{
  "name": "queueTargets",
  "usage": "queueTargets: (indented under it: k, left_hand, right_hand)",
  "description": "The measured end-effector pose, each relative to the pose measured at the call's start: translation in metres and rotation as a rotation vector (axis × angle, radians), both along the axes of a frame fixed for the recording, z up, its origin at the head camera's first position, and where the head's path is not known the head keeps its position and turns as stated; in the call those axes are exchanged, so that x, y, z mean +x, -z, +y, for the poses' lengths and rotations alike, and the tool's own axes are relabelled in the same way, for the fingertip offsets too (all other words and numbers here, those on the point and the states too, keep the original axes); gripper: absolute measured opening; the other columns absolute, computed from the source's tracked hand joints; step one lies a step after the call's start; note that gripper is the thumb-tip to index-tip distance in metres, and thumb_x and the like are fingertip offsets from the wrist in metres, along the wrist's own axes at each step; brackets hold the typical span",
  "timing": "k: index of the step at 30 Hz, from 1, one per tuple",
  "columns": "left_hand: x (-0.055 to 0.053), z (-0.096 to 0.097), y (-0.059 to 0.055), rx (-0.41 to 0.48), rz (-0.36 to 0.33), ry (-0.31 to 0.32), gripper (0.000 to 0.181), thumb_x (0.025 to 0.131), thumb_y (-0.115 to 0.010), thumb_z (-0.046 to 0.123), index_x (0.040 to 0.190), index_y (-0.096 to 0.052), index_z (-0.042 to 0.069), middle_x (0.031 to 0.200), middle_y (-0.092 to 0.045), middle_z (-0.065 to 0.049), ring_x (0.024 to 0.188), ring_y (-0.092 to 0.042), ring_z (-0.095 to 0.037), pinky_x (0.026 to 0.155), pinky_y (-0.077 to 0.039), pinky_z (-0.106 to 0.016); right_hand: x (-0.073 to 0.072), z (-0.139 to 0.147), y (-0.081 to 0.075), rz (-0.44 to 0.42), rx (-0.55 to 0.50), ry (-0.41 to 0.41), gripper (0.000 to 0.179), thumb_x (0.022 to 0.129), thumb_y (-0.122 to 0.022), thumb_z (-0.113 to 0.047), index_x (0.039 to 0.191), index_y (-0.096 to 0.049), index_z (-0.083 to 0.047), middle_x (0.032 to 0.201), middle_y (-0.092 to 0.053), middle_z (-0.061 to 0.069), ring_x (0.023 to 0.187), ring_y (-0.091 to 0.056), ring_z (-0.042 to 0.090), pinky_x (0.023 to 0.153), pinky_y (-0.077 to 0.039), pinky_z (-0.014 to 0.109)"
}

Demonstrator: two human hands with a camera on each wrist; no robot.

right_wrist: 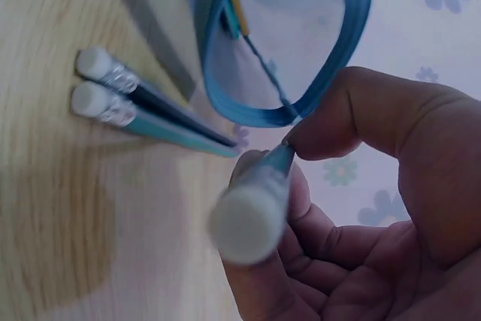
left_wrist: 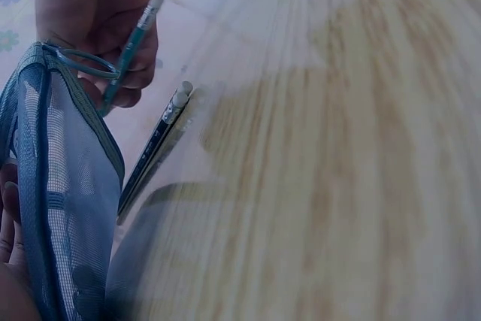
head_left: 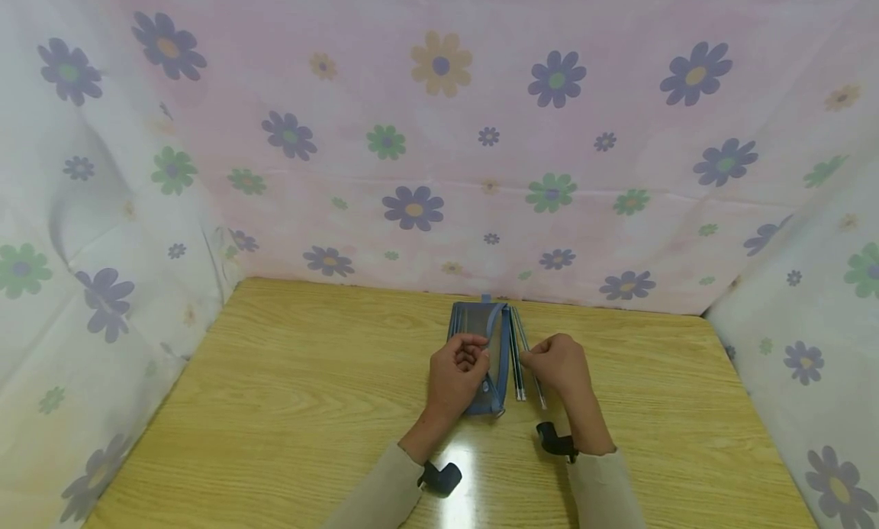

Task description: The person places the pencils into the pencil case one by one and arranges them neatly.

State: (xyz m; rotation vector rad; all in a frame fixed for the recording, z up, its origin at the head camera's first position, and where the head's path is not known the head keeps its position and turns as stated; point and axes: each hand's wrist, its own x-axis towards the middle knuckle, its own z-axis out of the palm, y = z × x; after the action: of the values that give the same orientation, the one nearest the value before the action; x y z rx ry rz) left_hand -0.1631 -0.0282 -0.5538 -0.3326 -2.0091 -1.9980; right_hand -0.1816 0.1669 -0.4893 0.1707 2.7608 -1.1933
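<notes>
A blue mesh pencil pouch stands with its zipped edge parted, its blue rim forming a loop in the right wrist view. My left hand grips the pouch, its fingers partly hidden behind the mesh in the left wrist view. Between thumb and fingers, my right hand pinches a teal pencil just beside the pouch opening; its white eraser points toward the right wrist camera. Two more pencils, one dark and one teal, lie side by side on the table between pouch and right hand.
The wood-grain table is bounded by flowered cloth at the back and both sides. Inside the pouch show an orange stick and a teal one. Black wrist mounts sit on both wrists.
</notes>
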Motion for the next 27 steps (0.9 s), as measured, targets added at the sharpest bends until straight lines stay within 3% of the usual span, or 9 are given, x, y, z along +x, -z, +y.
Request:
queueTargets:
  k: [8,13,20,27]
  left_hand:
    - [0.0,0.001,-0.002,0.002,-0.031,-0.01,0.018,0.096,-0.072,-0.004,0.114,-0.073,-0.003,0.089,-0.071,-0.012,0.073,-0.065,-0.01,0.06,-0.053,-0.019]
    - [0.0,0.001,-0.004,-0.003,-0.029,-0.019,0.017,0.094,-0.07,-0.009,0.111,-0.071,-0.009,0.087,-0.069,-0.018,0.071,-0.065,-0.013,0.059,-0.052,-0.018]
    - [0.001,0.0,-0.006,0.003,-0.04,-0.011,0.017,0.096,-0.072,-0.004,0.113,-0.073,-0.002,0.088,-0.071,-0.014,0.073,-0.065,-0.014,0.06,-0.053,-0.018]
    - [0.001,-0.003,-0.005,-0.005,-0.028,0.013,0.016,0.098,-0.072,0.002,0.114,-0.075,0.006,0.089,-0.071,-0.008,0.074,-0.067,-0.015,0.061,-0.054,-0.019]
  right_hand:
    - [0.003,-0.002,-0.008,-0.021,-0.047,-0.036,0.018,0.091,-0.075,-0.015,0.083,-0.08,0.0,0.065,-0.068,0.006,0.057,-0.058,0.02,0.057,-0.049,0.035]
    - [0.004,-0.003,-0.01,-0.03,-0.082,-0.046,0.016,0.091,-0.075,-0.015,0.087,-0.079,0.0,0.076,-0.071,0.01,0.063,-0.062,0.022,0.062,-0.054,0.039]
    - [0.002,-0.01,-0.008,-0.091,-0.311,-0.042,0.018,0.093,-0.068,-0.008,0.096,-0.076,0.009,0.092,-0.072,0.021,0.07,-0.07,0.026,0.072,-0.064,0.047]
    - [-0.001,-0.017,-0.002,-0.108,-0.408,0.005,0.02,0.093,-0.068,-0.007,0.1,-0.073,0.011,0.088,-0.07,0.017,0.067,-0.069,0.021,0.071,-0.064,0.044]
